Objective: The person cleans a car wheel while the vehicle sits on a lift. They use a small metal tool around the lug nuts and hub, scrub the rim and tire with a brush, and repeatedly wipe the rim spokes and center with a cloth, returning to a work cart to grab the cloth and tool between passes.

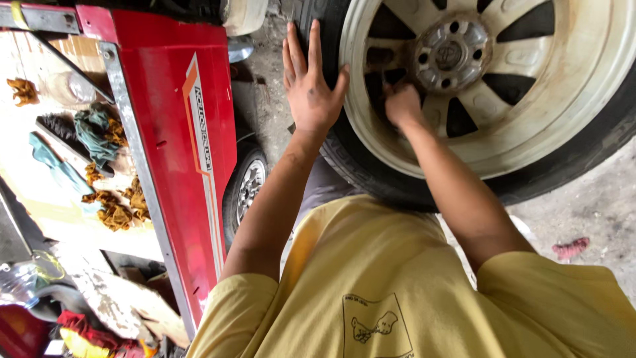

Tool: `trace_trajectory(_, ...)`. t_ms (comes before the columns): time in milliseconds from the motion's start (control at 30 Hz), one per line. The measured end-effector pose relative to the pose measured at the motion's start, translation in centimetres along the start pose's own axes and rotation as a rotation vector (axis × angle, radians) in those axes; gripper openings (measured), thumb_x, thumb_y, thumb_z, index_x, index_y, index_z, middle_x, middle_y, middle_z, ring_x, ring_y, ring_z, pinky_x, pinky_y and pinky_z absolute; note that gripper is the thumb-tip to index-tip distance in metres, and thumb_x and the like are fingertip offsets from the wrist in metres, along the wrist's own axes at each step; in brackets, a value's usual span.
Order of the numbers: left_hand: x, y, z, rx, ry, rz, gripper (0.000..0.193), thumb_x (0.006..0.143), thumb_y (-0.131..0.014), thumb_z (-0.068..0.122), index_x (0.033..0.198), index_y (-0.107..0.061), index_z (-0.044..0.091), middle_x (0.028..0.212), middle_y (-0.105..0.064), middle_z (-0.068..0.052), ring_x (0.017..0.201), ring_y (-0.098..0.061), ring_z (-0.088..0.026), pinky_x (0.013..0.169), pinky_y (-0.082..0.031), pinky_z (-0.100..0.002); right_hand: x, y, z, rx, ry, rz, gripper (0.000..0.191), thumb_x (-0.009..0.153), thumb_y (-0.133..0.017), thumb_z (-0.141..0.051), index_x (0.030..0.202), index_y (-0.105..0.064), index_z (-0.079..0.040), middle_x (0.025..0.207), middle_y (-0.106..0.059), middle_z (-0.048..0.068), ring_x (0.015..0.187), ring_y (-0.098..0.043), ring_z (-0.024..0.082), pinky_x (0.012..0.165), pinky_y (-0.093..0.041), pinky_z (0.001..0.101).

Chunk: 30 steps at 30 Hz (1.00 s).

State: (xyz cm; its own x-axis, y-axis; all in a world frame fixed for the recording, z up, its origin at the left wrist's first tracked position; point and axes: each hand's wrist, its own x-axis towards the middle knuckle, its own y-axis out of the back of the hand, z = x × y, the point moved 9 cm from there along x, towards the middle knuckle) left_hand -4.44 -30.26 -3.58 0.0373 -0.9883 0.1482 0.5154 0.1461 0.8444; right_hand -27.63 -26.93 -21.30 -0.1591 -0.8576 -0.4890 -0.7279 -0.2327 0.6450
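A car wheel with a dirty white alloy rim (563, 86) and black tyre (570, 166) fills the upper right. My left hand (308, 83) lies flat and open against the tyre's left edge, fingers spread and pointing up. My right hand (401, 103) is closed and reaches into the rim between the spokes, just left of the grey hub cap (450, 53). Whether it holds something is hidden by the fingers. My yellow shirt fills the bottom of the view.
A red tool cart (179, 132) with a small wheel (248, 185) stands at the left. Its open tray holds rags (99, 132) and brown crumpled scraps. A red rag (570, 248) lies on the concrete floor at the right.
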Motion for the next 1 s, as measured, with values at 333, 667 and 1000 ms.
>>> trace_trajectory(333,0.3,0.1,-0.2,0.026,-0.02,0.017,0.092,0.092,-0.077,0.039,0.165,-0.023,0.026,0.171,-0.018,-0.018,0.156,-0.026,-0.046,0.125,-0.033,-0.056,0.2,-0.9,1.0,0.127,-0.084,-0.077,0.042,0.103,-0.06,-0.033,0.11,-0.069,0.008,0.105,-0.069,0.031,0.097,-0.066,0.046,0.084,-0.051,0.0484)
trace_trajectory(667,0.5,0.1,-0.2,0.027,-0.024,0.015,0.091,0.093,-0.076,0.039,0.166,-0.023,0.026,0.172,-0.015,-0.018,0.157,-0.024,-0.046,0.125,-0.032,-0.058,-1.4,3.5,-1.8,-0.035,0.093,0.019,0.028,0.102,-0.059,-0.021,0.122,-0.071,-0.005,0.106,-0.07,0.029,0.099,-0.068,0.045,0.086,-0.053,0.051)
trace_trajectory(1000,0.4,-0.3,-0.6,0.031,0.002,-0.007,0.089,0.094,-0.075,0.041,0.165,-0.024,0.027,0.172,-0.015,-0.017,0.158,-0.023,-0.045,0.125,-0.032,-0.058,-0.9,4.0,-5.8,-0.254,0.347,0.023,0.07,0.083,-0.05,0.008,0.152,-0.049,-0.003,0.126,-0.058,0.041,0.107,-0.06,0.056,0.091,-0.052,0.0532)
